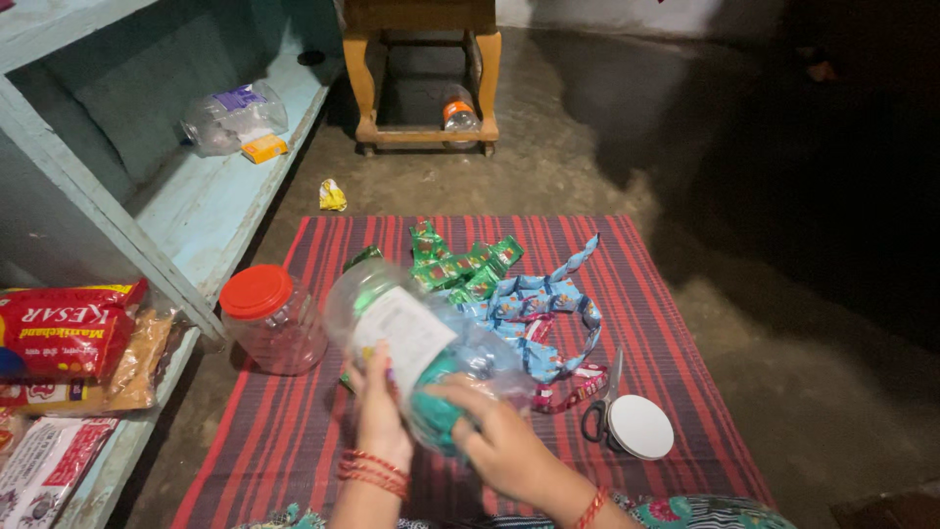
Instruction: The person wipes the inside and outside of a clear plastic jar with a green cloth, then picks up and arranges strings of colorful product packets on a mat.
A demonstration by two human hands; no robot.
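A: where's the clear plastic jar?

B: tilted over the striped mat. Left hand fingers clamped on its side, right hand fingers wrapped round the green lid.

A red-lidded clear jar stands on the striped mat, near green sachet strips, blue sachet strips, scissors and a white lid.

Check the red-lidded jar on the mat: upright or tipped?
Upright. The red-lidded jar stands on the striped mat, lid on top, beside the tilted jar in both hands.
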